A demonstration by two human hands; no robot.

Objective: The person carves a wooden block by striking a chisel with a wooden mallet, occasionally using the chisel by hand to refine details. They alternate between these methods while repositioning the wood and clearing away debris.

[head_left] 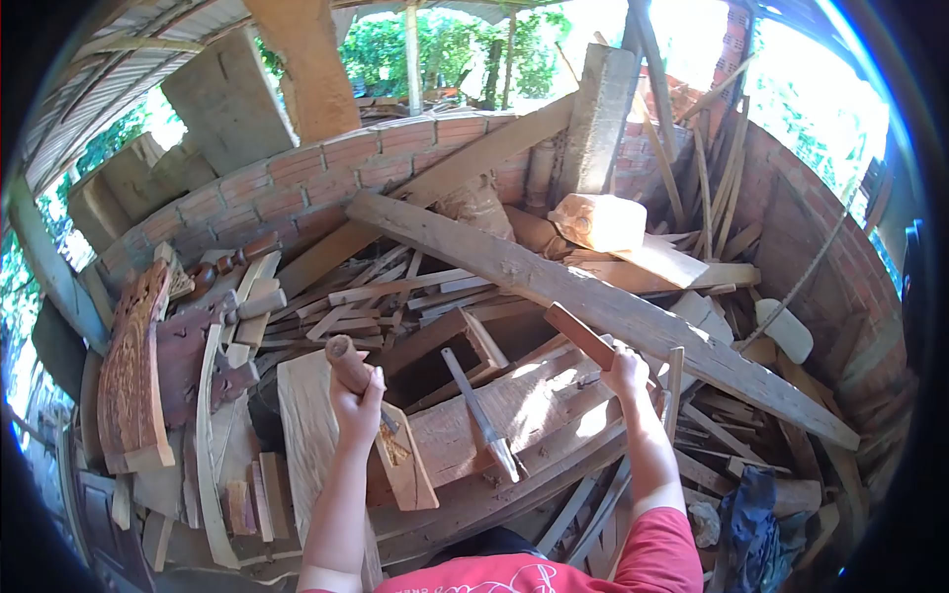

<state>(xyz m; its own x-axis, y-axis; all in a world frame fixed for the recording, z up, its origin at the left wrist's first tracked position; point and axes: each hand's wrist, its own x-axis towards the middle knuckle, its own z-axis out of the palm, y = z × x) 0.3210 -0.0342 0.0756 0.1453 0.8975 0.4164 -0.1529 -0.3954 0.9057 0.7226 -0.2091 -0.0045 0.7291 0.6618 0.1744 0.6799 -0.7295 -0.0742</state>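
Left hand (358,400): left of centre, fist wrapped round a tool with a thick wooden handle (346,362); the round butt rises above the fist, a grey part shows below.
Right hand (625,372): right of centre, fingers round the lower end of a flat brown bar (577,334), its free end angled toward the upper left.
Short board (416,486): directly below the left fist, the nearer hand, and well apart from the right; long axis steep, from upper left to lower right; a pale cut marks its face. Contact between tool and cut cannot be told.
Narrow metal tool (465,385): between the hands, roughly parallel to the short board.
Work surface: a broad plank (539,395), sun-flecked, across the centre.
Grey beam (593,296): diagonal, from upper centre to lower right, above scrap wood (395,287).
Surroundings: a curved-looking brick wall (346,170) across the upper frame, foliage (445,49) beyond.
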